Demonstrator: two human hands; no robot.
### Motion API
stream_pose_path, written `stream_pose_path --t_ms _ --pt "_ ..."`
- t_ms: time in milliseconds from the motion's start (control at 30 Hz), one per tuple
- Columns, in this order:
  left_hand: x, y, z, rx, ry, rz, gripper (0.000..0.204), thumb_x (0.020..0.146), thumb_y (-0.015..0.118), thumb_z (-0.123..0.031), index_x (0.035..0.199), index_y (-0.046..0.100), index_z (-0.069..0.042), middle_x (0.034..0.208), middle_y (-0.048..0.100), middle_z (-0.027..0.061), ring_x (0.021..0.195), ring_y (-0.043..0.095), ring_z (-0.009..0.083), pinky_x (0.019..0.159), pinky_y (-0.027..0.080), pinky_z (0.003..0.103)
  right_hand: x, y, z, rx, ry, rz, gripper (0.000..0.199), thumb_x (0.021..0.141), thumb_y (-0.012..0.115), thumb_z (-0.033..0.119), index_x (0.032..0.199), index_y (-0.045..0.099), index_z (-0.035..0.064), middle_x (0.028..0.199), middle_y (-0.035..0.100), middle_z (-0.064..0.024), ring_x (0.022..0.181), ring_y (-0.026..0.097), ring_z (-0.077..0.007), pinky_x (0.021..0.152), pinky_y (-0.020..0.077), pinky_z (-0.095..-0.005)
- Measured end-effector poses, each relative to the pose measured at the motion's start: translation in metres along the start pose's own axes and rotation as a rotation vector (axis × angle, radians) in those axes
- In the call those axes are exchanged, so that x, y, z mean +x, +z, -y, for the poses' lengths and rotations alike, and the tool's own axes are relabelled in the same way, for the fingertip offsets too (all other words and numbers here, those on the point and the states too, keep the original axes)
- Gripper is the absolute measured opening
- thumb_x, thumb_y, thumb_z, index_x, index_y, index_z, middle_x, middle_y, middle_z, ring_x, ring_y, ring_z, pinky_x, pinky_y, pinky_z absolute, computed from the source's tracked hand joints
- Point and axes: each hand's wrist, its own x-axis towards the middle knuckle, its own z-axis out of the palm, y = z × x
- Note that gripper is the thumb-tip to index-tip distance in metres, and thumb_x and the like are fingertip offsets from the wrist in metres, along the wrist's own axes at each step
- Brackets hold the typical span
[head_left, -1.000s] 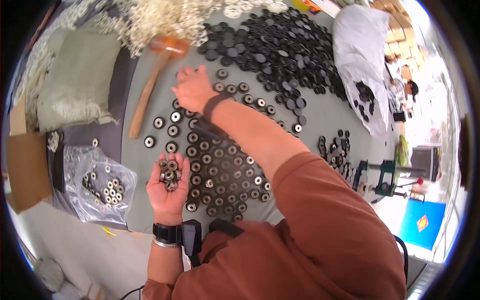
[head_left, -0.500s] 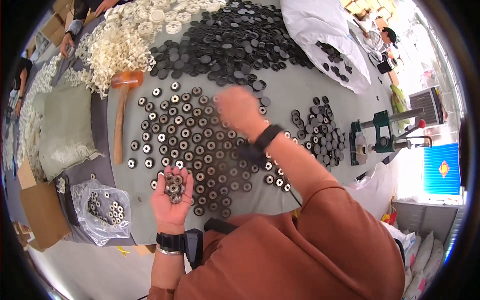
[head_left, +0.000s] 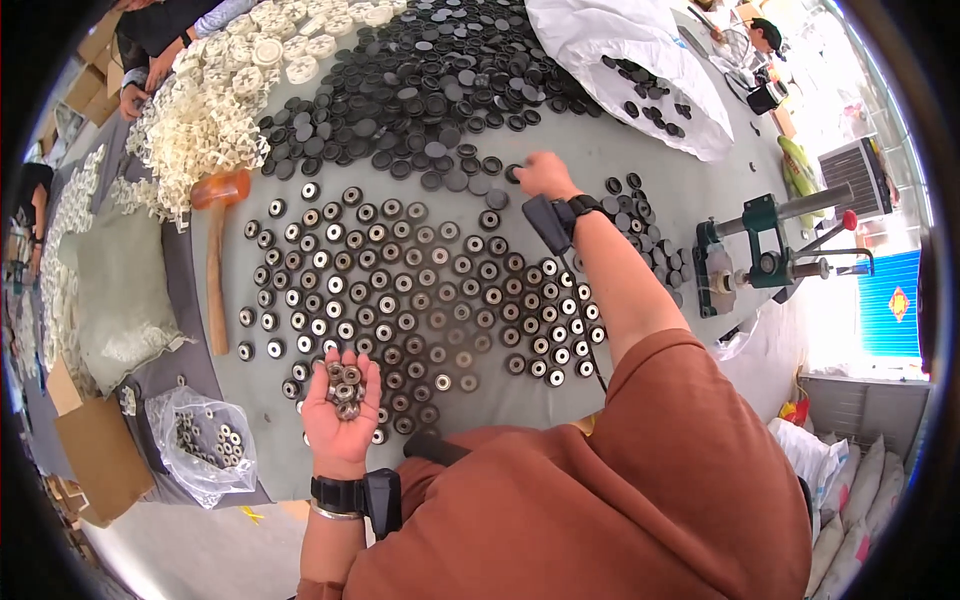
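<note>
My left hand [head_left: 338, 432] lies palm up near the table's front edge, fingers curled around several small metal bearings [head_left: 346, 388]. Farther off to the right, my right hand [head_left: 547, 177] is closed, its fingertips at a black round cap [head_left: 513, 173] by the edge of the cap pile. Between my hands, many black round parts with metal bearings in their centres [head_left: 386, 304] stand spread in loose rows. A big heap of black caps [head_left: 440, 90] covers the far middle of the table.
A mallet [head_left: 217, 270] with an orange head lies left, beside a grey-green sack [head_left: 125, 295]. A clear bag [head_left: 205, 445] holds more bearings. White plastic parts [head_left: 195, 130] are heaped far left, near another person's hands [head_left: 150, 80]. Right stand a green hand press [head_left: 765, 245] and a white sack [head_left: 640, 70].
My right hand has moved away and to the right, from over the rows of parts to the edge of the cap heap. My left hand keeps holding the bearings. The view has shifted slightly.
</note>
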Motion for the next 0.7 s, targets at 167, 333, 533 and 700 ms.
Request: stream_pose_path --t_ms 167,333,533,700 --pt "0.008 -0.003 0.014 0.013 -0.047 -0.014 0.022 0.091 0.045 -0.023 0.101 0.056 -0.007 0.095 0.061 0.0112 0.095 0.057 0.0276 0.088 0.046 0.043 -0.025 0.008 0.043 0.111 -0.315 -0.214 0.027 0.076 0.059 0.027 0.093 0.061 0.0056 0.091 0.060 -0.0164 0.088 0.056 -0.0316 0.078 0.0458 -0.0389" --pt "0.011 0.007 0.016 0.030 -0.087 -0.006 0.023 0.091 0.044 -0.024 0.100 0.056 -0.007 0.096 0.061 0.0109 0.095 0.057 0.0271 0.088 0.046 0.043 -0.022 0.023 0.065 -0.199 -0.541 0.029 0.026 0.079 0.058 0.023 0.095 0.058 0.0028 0.093 0.053 -0.0143 0.095 0.050 -0.0311 0.080 0.0446 -0.0376" --pt "0.015 0.002 0.012 0.012 -0.075 0.003 0.022 0.091 0.044 -0.024 0.100 0.056 -0.007 0.097 0.060 0.0108 0.094 0.057 0.0269 0.088 0.046 0.043 -0.021 0.026 0.033 -0.128 -0.484 -0.088 0.013 0.082 0.050 0.013 0.087 0.054 0.0016 0.088 0.053 -0.0153 0.090 0.051 -0.0328 0.078 0.0429 -0.0406" --pt "0.020 -0.004 0.014 0.009 -0.104 0.005 0.022 0.091 0.044 -0.023 0.100 0.056 -0.007 0.097 0.060 0.0109 0.094 0.057 0.0272 0.088 0.046 0.043 -0.027 0.031 0.025 -0.014 -0.421 -0.173 0.017 0.081 0.049 0.012 0.095 0.055 0.0027 0.092 0.054 -0.0159 0.092 0.050 -0.0330 0.079 0.0427 -0.0400"
